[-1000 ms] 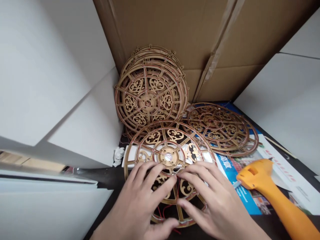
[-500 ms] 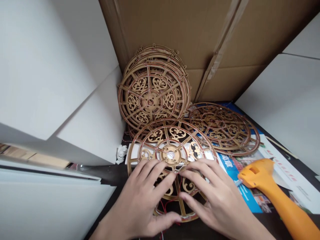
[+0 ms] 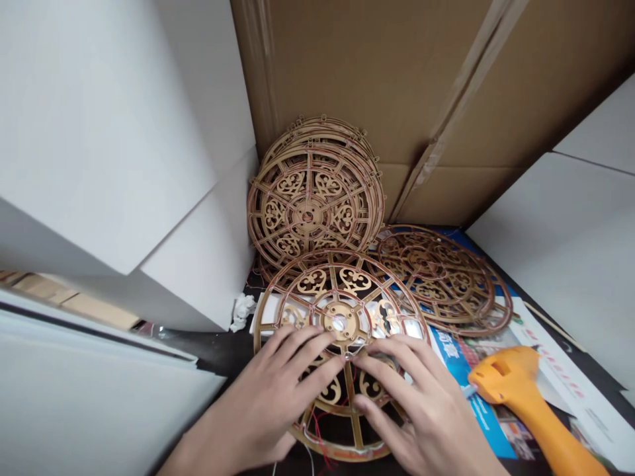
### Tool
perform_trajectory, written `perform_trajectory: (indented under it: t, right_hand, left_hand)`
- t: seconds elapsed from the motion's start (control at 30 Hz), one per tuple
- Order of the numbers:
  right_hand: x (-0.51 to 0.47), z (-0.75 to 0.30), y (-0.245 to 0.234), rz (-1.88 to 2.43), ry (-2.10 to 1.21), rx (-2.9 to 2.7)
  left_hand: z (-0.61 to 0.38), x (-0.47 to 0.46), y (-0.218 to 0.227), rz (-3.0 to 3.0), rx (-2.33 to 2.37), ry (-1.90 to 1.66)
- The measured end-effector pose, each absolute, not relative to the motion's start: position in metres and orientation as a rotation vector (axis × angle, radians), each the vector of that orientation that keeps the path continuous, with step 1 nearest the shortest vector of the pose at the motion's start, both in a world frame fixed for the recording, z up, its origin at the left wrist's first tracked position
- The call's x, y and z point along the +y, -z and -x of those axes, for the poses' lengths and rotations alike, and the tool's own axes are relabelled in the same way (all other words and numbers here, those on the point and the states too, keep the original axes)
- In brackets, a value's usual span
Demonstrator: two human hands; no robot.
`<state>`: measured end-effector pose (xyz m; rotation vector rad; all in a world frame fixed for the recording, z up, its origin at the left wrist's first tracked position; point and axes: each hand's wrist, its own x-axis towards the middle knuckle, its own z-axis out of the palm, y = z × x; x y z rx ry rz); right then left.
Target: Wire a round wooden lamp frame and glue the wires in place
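Observation:
A round fretwork wooden disc (image 3: 342, 297) with heart cut-outs, thin wires and a metal hub lies flat on the dark table in front of me. My left hand (image 3: 278, 396) rests on its near left part, fingers spread and stretched toward the hub. On the near right part lies my right hand (image 3: 421, 403), fingers also spread, tips close to the hub. Neither hand grips anything. Red wires (image 3: 322, 436) show under the disc between my hands.
Several like discs lean in a stack (image 3: 315, 198) against a cardboard box (image 3: 397, 73). More lie flat (image 3: 441, 277) at the right on printed paper (image 3: 496, 396). An orange glue gun (image 3: 530, 403) lies near right. White boards (image 3: 114, 132) stand left and right.
My hands have stayed on the disc, fingers shifting slightly toward the hub. The view has tipped up and moved a little, so everything sits lower in the picture.

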<state>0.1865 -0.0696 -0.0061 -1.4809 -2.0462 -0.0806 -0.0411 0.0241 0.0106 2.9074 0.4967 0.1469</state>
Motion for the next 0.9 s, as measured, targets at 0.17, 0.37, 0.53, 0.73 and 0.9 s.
perform_trajectory:
  t: [0.17, 0.37, 0.53, 0.73, 0.9]
  right_hand:
    - [-0.0687, -0.1873, 0.0051, 1.470, 0.117, -2.073]
    - [-0.0714, -0.1869, 0.0032, 1.469, 0.114, -2.086]
    - [-0.0728, -0.1854, 0.0026, 1.479, 0.148, -2.109]
    - [-0.0707, -0.1825, -0.0005, 1.441, 0.199, -2.149]
    - [-0.0702, -0.1807, -0.0010, 1.419, 0.211, -2.166]
  left_hand:
    - [0.0403, 0.0235, -0.0087, -2.877, 0.488, -0.151]
    - [0.0422, 0.0255, -0.0076, -2.868, 0.483, -0.205]
    - [0.0427, 0.0253, -0.0054, -2.868, 0.467, -0.219]
    - [0.0429, 0.0243, -0.0050, -2.867, 0.465, -0.241]
    - [0.0441, 0.0237, -0.0044, -2.879, 0.455, -0.270]
